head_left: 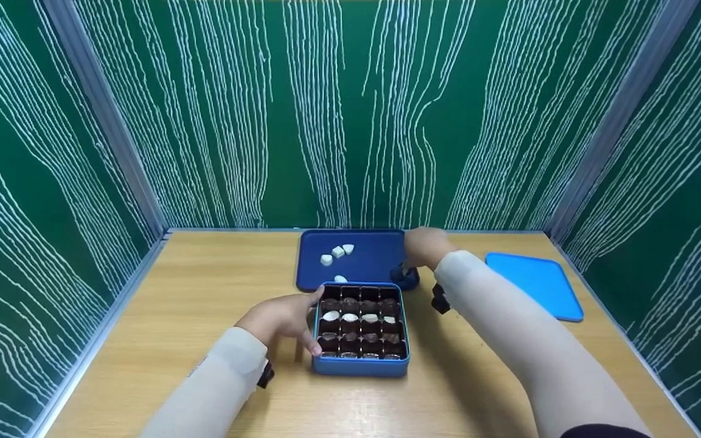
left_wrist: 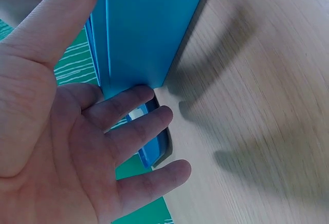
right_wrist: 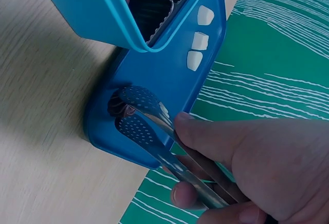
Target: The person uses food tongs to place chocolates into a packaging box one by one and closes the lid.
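Note:
A blue tin box (head_left: pixel 359 367) with a dark compartment insert stands on the table, rows of brown and white chocolates in its cells; the back row shows bare cells. My left hand (head_left: pixel 283 316) spans its left side, thumb at the front corner and index finger at the back, the other fingers (left_wrist: pixel 149 131) extended beside the wall. In my right hand (right_wrist: pixel 267 162) I grip metal tongs (right_wrist: pixel 175 165) with perforated tips. Those tips straddle a dark chocolate (right_wrist: pixel 119 106) on the dark blue tray (head_left: pixel 369 261) behind the box. White chocolates (head_left: pixel 338 251) lie on the tray's left part.
A light blue flat lid or tray (head_left: pixel 533 285) lies to the right on the wooden table (head_left: pixel 223 267). Green panels with white wavy lines (head_left: pixel 375 121) close off the back and both sides. The box's back edge overlaps the dark tray's front in the head view.

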A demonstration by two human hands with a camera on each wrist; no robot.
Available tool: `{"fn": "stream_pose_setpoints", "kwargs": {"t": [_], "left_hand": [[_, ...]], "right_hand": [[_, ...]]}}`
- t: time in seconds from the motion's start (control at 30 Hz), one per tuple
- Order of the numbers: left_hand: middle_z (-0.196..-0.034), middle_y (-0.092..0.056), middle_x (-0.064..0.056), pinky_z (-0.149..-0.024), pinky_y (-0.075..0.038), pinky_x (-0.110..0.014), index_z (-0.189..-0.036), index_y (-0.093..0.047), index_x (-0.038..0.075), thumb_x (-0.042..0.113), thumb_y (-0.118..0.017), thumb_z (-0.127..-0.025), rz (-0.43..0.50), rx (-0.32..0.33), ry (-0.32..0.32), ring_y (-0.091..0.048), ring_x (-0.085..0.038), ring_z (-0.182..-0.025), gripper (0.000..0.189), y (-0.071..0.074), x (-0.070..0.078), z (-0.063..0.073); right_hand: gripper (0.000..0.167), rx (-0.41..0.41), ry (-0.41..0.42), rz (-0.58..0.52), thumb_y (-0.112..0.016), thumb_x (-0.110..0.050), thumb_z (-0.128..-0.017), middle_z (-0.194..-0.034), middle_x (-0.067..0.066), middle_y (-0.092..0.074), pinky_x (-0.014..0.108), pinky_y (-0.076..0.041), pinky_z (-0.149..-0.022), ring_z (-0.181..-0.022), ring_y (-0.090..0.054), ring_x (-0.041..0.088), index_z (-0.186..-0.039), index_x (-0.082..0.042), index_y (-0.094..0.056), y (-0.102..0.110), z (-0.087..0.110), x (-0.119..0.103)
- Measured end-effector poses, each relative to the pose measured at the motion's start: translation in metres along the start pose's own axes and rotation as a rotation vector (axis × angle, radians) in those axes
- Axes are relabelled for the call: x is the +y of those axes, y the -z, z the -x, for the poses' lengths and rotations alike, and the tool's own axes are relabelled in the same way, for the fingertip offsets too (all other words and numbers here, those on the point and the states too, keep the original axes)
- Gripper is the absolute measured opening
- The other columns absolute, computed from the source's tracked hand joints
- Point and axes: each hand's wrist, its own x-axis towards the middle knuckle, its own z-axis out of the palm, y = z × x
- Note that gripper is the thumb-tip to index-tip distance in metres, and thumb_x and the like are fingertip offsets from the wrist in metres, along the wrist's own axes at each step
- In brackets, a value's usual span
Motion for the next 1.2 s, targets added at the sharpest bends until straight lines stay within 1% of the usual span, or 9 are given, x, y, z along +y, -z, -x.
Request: {"fn": "stream_pose_setpoints", "kwargs": {"t": [0.23,0.37,0.43,0.63,0.8,0.9,0.97,1.07,1.2], "left_hand": [[-0.184,-0.038,-0.017,-0.142,-0.029,-0.062,-0.185,-0.010,0.025,0.034,-0.109,-0.070,0.010,0.000,-0.003,-0.037,-0.042,-0.171,0.152,0.002,0.000,0.001],[-0.184,-0.038,-0.016,-0.142,-0.028,-0.063,-0.184,-0.009,0.027,0.033,-0.109,-0.070,0.018,-0.004,-0.003,-0.037,-0.042,-0.171,0.152,0.002,0.001,0.000],[-0.184,-0.039,-0.016,-0.142,-0.029,-0.062,-0.185,-0.009,0.026,0.033,-0.109,-0.070,0.011,-0.005,-0.012,-0.037,-0.041,-0.171,0.151,0.002,0.001,0.000],[-0.181,-0.044,-0.019,-0.141,-0.033,-0.058,-0.185,-0.010,0.022,0.034,-0.108,-0.074,-0.028,0.000,-0.030,-0.042,-0.040,-0.169,0.148,0.000,0.000,-0.003],[-0.182,-0.042,-0.018,-0.141,-0.033,-0.060,-0.185,-0.009,0.024,0.036,-0.107,-0.073,-0.030,-0.005,-0.016,-0.041,-0.041,-0.169,0.149,0.001,-0.001,-0.002],[-0.184,-0.038,-0.017,-0.142,-0.031,-0.061,-0.185,-0.008,0.024,0.035,-0.107,-0.073,-0.019,-0.009,-0.014,-0.038,-0.041,-0.170,0.150,0.001,0.000,-0.001],[-0.184,-0.037,-0.017,-0.142,-0.030,-0.062,-0.185,-0.007,0.024,0.034,-0.107,-0.074,-0.011,-0.014,-0.014,-0.037,-0.041,-0.171,0.150,0.001,0.000,0.000],[-0.184,-0.038,-0.017,-0.142,-0.030,-0.063,-0.185,-0.007,0.024,0.034,-0.107,-0.073,-0.002,-0.017,-0.015,-0.037,-0.042,-0.171,0.150,0.002,-0.001,0.000],[-0.183,-0.039,-0.017,-0.142,-0.030,-0.063,-0.185,-0.007,0.025,0.035,-0.108,-0.073,0.002,-0.020,-0.015,-0.038,-0.041,-0.170,0.151,0.002,-0.001,0.000]], "right_hand": [[0.048,-0.035,-0.012,0.002,-0.094,-0.042,-0.094,-0.116,0.016,-0.084,0.049,-0.069,-0.099,-0.100,-0.077,0.027,-0.114,0.000,-0.082,0.006,0.002,0.001],[0.052,-0.040,-0.013,0.002,-0.095,-0.043,-0.092,-0.121,0.017,-0.084,0.049,-0.069,-0.102,-0.107,-0.079,0.030,-0.117,0.000,-0.082,0.008,0.004,0.001],[0.053,-0.035,-0.010,0.009,-0.096,-0.044,-0.091,-0.123,0.018,-0.084,0.050,-0.070,-0.102,-0.109,-0.080,0.031,-0.118,0.001,-0.083,0.008,0.005,0.001],[0.060,-0.006,-0.004,0.015,-0.101,-0.047,-0.085,-0.123,0.019,-0.085,0.054,-0.070,-0.100,-0.108,-0.081,0.031,-0.116,0.001,-0.084,0.008,0.008,0.002],[0.058,0.001,0.000,-0.007,-0.099,-0.047,-0.087,-0.118,0.017,-0.085,0.053,-0.069,-0.101,-0.101,-0.078,0.029,-0.117,0.000,-0.083,0.011,0.013,0.002],[0.056,0.017,0.008,-0.011,-0.097,-0.048,-0.090,-0.111,0.015,-0.084,0.051,-0.069,-0.095,-0.092,-0.072,0.025,-0.115,0.000,-0.081,0.017,0.019,0.000],[0.056,0.023,0.006,-0.010,-0.095,-0.050,-0.092,-0.104,0.012,-0.081,0.048,-0.068,-0.088,-0.086,-0.067,0.023,-0.111,-0.001,-0.079,0.023,0.023,-0.002],[0.052,0.030,0.007,-0.004,-0.092,-0.054,-0.093,-0.092,0.006,-0.072,0.042,-0.060,-0.074,-0.079,-0.059,0.021,-0.101,-0.006,-0.074,0.032,0.027,-0.007],[0.047,0.041,0.030,0.023,-0.086,-0.053,-0.099,-0.082,0.002,-0.062,0.039,-0.052,-0.063,-0.073,-0.055,0.020,-0.086,-0.013,-0.063,0.047,0.037,-0.022]]}}
